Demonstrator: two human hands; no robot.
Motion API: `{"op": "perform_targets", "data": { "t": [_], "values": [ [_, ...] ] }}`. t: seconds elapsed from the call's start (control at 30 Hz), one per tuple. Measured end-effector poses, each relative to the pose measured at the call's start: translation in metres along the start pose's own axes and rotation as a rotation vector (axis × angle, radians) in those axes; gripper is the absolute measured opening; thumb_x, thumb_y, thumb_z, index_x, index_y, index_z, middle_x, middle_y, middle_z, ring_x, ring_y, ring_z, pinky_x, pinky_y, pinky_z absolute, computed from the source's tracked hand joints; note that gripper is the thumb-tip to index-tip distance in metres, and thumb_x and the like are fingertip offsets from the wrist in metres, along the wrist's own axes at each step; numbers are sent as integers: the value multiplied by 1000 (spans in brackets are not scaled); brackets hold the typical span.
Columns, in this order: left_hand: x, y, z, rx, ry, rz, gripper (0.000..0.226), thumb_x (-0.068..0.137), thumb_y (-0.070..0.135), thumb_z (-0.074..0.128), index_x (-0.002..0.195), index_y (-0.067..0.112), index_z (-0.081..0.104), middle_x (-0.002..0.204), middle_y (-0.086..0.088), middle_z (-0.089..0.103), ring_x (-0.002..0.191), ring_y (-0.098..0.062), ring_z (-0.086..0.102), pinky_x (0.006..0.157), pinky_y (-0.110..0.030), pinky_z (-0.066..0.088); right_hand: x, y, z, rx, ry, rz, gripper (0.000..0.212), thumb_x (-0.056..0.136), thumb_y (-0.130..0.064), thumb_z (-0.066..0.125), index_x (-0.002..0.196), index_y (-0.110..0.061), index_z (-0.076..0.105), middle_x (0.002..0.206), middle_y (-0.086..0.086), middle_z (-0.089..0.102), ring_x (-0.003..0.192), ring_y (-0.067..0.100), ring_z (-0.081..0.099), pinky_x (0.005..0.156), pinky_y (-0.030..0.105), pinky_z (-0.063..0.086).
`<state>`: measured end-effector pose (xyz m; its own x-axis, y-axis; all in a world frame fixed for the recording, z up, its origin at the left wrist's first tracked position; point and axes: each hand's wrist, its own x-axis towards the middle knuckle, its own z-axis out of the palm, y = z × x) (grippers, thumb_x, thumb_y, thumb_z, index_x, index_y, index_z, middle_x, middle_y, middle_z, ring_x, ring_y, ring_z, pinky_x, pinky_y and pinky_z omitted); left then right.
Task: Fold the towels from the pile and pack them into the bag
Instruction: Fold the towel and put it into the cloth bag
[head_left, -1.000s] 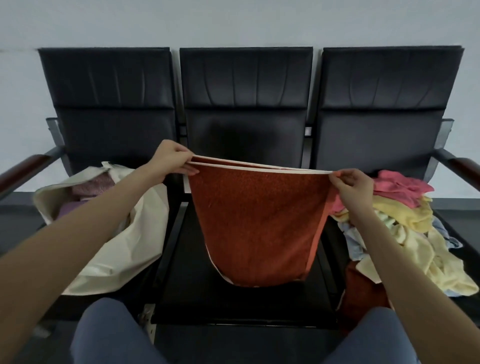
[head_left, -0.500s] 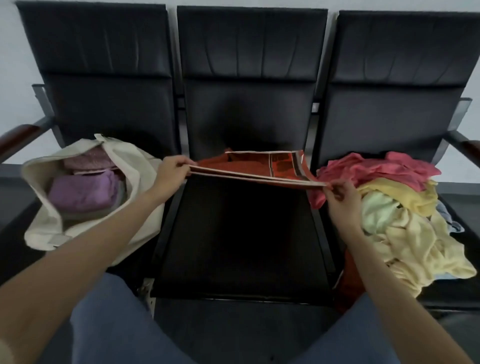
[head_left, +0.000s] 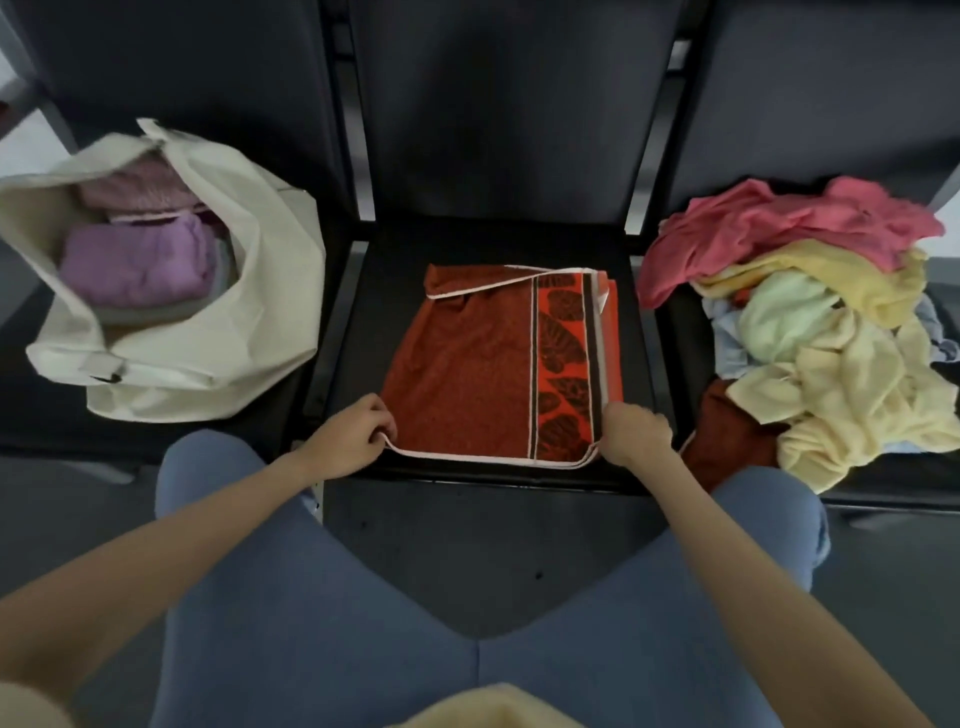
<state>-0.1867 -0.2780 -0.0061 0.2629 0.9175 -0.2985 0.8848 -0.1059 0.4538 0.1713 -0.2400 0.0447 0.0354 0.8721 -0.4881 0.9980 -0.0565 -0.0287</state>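
The middle seat (head_left: 483, 244) of a row of three chairs serves as the landmark. On it lies a folded towel (head_left: 467, 364), its near edge along the seat's front. The left hand (head_left: 350, 434) pinches the towel's near left corner and the right hand (head_left: 634, 434) pinches its near right corner. On the seat to the left of the middle seat sits an open bag (head_left: 218, 343), with folded towels (head_left: 137, 262) stacked inside it. On the seat to the right of the middle seat rests the pile of loose towels (head_left: 810, 322), some draping over that seat's front edge. Before the middle seat, nearest the camera, are the person's two knees (head_left: 467, 649), spread to either side.
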Motion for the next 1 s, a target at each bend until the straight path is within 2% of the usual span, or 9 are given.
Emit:
{"op": "perform_targets", "data": {
  "t": [0.1,0.17,0.23,0.3,0.43,0.6,0.73,0.87,1.0],
  "values": [
    [-3,8,-8,123,-180,7,12,78,26,62,86,34,65,105,18,45,84,-7,57,77,-32,50,2,-13,-7,-249,-140,7,38,87,-13,52,125,-12,53,132,13,53,126,33,44,106,40,30],
    [6,12,-21,134,-177,-13,14,77,30,65,90,33,69,101,20,53,87,-2,56,79,-27,50,6,-24,-6,-303,-184,-2,33,86,-13,51,119,-14,55,128,11,55,125,33,44,107,40,27],
    [26,14,-36,76,-48,-20,11,79,26,66,88,31,70,92,17,64,80,-2,58,79,-28,52,10,-36,-5,-262,-87,-57,26,89,-19,51,114,-14,56,122,9,59,121,32,46,103,39,31],
    [50,14,-47,-19,113,-41,6,83,22,67,87,25,70,85,9,69,73,-7,61,76,-31,54,17,-47,-3,-146,57,-153,30,91,-27,54,116,-11,55,122,12,57,119,33,47,101,42,34],
    [105,9,-54,-78,339,-90,13,86,19,66,98,13,68,95,-6,68,80,-20,65,74,-35,52,38,-67,9,34,158,-330,41,92,-26,55,129,-8,47,129,16,48,121,34,44,102,44,35],
    [155,3,-46,-94,451,-85,29,87,21,67,112,9,62,108,-10,61,89,-21,61,76,-35,48,71,-82,22,170,283,-402,42,92,-17,55,132,-6,48,138,20,40,128,36,37,108,45,31],
    [175,0,-38,-31,505,-15,25,86,18,66,109,7,63,108,-10,60,96,-24,58,77,-34,47,101,-89,21,272,413,-370,40,91,-14,56,129,-5,50,138,22,41,129,37,38,109,48,31],
    [184,-6,-38,114,588,157,15,90,14,62,101,4,64,103,-10,60,89,-24,57,70,-36,51,131,-85,13,300,485,-301,37,93,-18,53,129,-7,50,137,21,43,128,35,39,109,47,31],
    [196,-8,-56,149,494,369,17,98,14,51,104,5,63,104,-9,63,94,-24,53,82,-35,44,154,-76,6,285,525,-241,34,96,-24,48,126,-7,50,138,20,42,129,35,39,110,47,29]
  ]
}}
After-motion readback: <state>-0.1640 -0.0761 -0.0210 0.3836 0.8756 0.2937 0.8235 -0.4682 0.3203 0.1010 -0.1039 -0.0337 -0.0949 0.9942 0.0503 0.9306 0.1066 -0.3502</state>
